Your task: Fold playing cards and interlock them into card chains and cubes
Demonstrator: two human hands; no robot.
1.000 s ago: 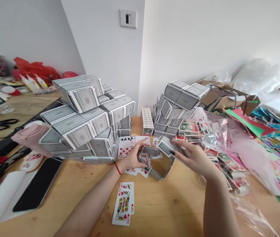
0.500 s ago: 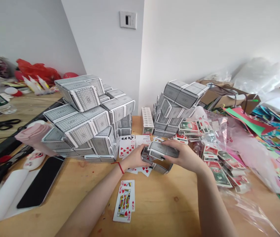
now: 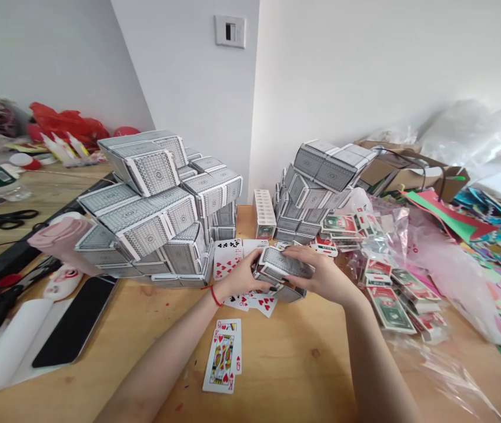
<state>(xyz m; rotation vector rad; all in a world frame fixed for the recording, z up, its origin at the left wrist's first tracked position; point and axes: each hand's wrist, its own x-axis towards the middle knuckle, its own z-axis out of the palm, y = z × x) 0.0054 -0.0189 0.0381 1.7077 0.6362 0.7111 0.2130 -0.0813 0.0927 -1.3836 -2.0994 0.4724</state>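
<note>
Between my hands is a small box made of playing cards, its grey patterned card backs facing out. My left hand, with a red string at the wrist, grips the box's left end, thumb low on its near side. Over the top and right end my right hand is closed, fingers pressing a card panel down; its fingertips are partly hidden. Loose playing cards lie face up behind and under the box. Nearer me, a king of hearts overlaps a queen of hearts.
Stacks of joined card boxes stand at left and right. Beside the right stack are a row of card packs and several red and green packs. Left lie a black phone and scissors; plastic wrap covers the right.
My right hand has moved down and slightly left, bringing the raised card panel onto the box. The opening visible before is now covered. My left hand keeps its hold.
</note>
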